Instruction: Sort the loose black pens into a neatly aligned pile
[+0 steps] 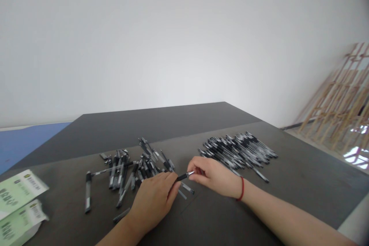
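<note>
My left hand point(155, 196) is closed around the barrel of a black pen point(182, 177), whose silver tip points right. At that tip the fingers of my right hand point(211, 175) are pinched together, and whatever lies between them is too small to make out. A red cord circles my right wrist. Just beyond my left hand lies a loose heap of black and clear pen parts point(148, 167). Further right, a dense row of pens point(239, 150) lies side by side, slanting the same way.
Two green and white packets point(20, 196) lie at the near left of the dark table point(161, 123). A single pen part point(88, 194) rests apart on the left. Behind the table is a white wall; wooden frames point(340, 96) lean at the right.
</note>
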